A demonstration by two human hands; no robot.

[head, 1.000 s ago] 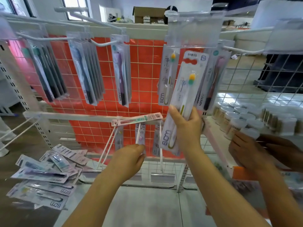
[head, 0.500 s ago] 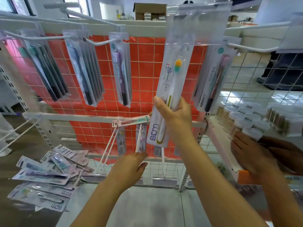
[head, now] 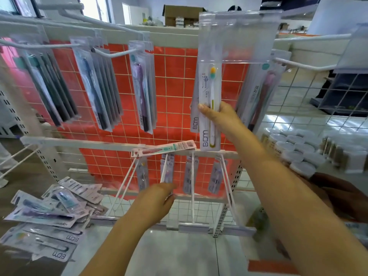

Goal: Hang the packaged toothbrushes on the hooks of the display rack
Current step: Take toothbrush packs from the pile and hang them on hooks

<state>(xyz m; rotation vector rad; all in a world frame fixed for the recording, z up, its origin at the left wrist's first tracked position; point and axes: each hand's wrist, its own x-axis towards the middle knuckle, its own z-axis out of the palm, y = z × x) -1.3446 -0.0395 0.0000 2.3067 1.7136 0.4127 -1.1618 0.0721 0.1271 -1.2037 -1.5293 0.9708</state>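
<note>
My right hand (head: 218, 114) grips a white packaged toothbrush (head: 206, 136) with a yellow and teal head. It holds the pack upright against the top row of the display rack (head: 89, 143), and the pack's top is behind a clear tag holder (head: 229, 36). Whether the pack is on the hook I cannot tell. My left hand (head: 155, 204) is low, fingers loosely curled beside a white lower hook (head: 164, 174), holding nothing. One pack (head: 165, 149) lies flat across the lower hooks. A pile of loose packs (head: 45, 216) is at lower left.
The upper hooks carry dark (head: 47, 86), blue (head: 95, 86), purple (head: 141, 92) and pink (head: 260, 96) toothbrush packs. Small packs hang on the lower hooks (head: 188, 176). White-lidded jars (head: 294, 148) fill a shelf at right, where another person's hand (head: 342, 196) reaches in.
My right hand has lifted the white pack up from the lower rail to the top row, behind the clear tag holder. My left hand has stayed by the lower hooks.
</note>
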